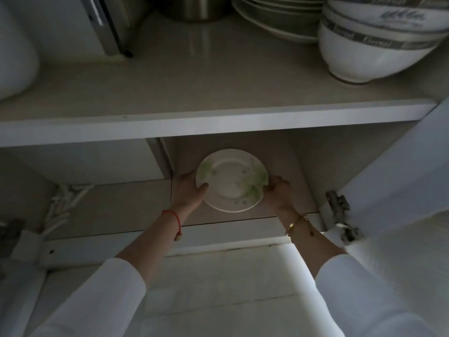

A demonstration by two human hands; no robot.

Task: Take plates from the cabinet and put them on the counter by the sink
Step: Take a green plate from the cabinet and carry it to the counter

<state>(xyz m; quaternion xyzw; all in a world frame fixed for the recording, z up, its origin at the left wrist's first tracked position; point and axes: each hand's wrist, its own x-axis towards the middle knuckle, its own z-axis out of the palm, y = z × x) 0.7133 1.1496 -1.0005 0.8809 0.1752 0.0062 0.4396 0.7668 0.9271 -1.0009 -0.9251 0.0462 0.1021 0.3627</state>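
Observation:
A small white plate [232, 181] with pale green leaf marks sits in the lower compartment of the open cabinet [213, 125]. My left hand [187, 190] grips its left rim, thumb on top. My right hand [278, 192] holds the right rim the same way. Both arms reach up and forward in white sleeves. On the upper shelf, a stack of white plates [277, 18] stands at the back right.
Stacked white bowls [374, 42] with grey bands sit on the upper shelf's right end. A steel pot [194, 8] stands behind. An open cabinet door with its hinge [340, 215] hangs at the right. White chopstick-like sticks [63, 205] lie at the lower left.

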